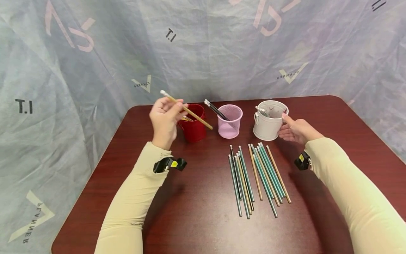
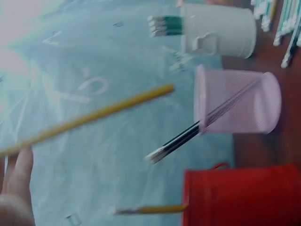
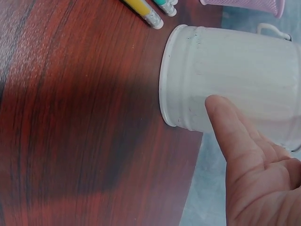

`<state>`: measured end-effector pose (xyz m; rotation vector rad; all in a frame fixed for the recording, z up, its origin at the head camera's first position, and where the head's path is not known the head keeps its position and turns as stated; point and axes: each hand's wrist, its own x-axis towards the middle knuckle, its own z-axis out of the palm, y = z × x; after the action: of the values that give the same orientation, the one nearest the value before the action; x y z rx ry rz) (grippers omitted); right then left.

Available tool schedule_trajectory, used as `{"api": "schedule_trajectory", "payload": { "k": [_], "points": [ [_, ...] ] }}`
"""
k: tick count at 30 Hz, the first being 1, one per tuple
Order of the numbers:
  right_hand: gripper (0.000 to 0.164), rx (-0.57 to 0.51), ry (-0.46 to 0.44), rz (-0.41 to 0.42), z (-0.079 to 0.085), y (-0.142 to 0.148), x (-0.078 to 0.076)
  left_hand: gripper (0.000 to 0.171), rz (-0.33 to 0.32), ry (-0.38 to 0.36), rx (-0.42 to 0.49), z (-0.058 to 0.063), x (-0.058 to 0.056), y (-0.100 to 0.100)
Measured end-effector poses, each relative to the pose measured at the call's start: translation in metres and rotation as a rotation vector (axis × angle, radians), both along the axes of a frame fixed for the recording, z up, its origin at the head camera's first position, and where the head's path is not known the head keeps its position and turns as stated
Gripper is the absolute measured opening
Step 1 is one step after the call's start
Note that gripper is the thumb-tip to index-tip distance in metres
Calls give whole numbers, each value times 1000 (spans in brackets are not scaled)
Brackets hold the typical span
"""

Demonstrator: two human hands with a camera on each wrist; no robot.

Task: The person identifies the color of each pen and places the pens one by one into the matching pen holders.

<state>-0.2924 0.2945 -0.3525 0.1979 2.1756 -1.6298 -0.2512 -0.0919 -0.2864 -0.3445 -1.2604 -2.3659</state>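
Note:
In the head view my left hand [image 1: 164, 118] pinches a yellow pencil [image 1: 198, 119] by its eraser half, its other end pointing down to the right. The pencil is up in the air over the red bucket [image 1: 194, 132], in which a yellow pencil [image 2: 162, 209] stands. Between the buckets, a pink mesh cup [image 1: 229, 128] holds black pencils [image 2: 181, 137]. On the right, a white bucket [image 1: 267, 127] has green pencils [image 2: 168, 26] leaning in it. Alongside its wall lies my right hand [image 1: 296, 129], fingers straight, thumb at the rim.
Two groups of pencils lie on the dark red table [image 1: 196, 211] in front of the cup and white bucket. The left group [image 1: 242, 183] mixes green, black and yellow; the right group [image 1: 269, 176] is green and yellow. A printed grey cloth [image 1: 203, 53] hangs behind the table.

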Motion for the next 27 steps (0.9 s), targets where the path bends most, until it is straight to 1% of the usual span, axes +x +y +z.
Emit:
{"api": "schedule_trajectory", "payload": {
  "k": [2, 5, 7, 9, 11, 16, 19, 23, 25, 27],
  "points": [
    [85, 15, 3, 7, 0, 1, 0, 25, 86, 28, 88, 8, -1, -6],
    [84, 20, 0, 12, 0, 1, 0, 21, 190, 62, 175, 14, -5, -14],
    [84, 19, -2, 16, 0, 1, 0, 21, 242, 79, 205, 14, -7, -20],
    [85, 15, -1, 16, 0, 1, 0, 21, 280, 77, 208, 11, -9, -25],
    [85, 16, 1, 14, 0, 1, 0, 21, 309, 62, 186, 5, -12, -29],
    [85, 20, 5, 6, 1, 1, 0, 22, 330, 5, 122, -17, -15, -32],
    [85, 12, 6, 10, 1, 1, 1, 23, 331, -3, 69, -28, -15, -32],
    [85, 13, 11, 4, 0, 0, 1, 26, 333, -5, -16, -38, -17, -32],
    [85, 16, 13, -3, -1, 0, 1, 22, 366, -28, -87, -43, -18, -33],
    [85, 20, 16, -6, 0, -1, 1, 14, 418, -63, -163, -48, -17, -33]
  ]
}}
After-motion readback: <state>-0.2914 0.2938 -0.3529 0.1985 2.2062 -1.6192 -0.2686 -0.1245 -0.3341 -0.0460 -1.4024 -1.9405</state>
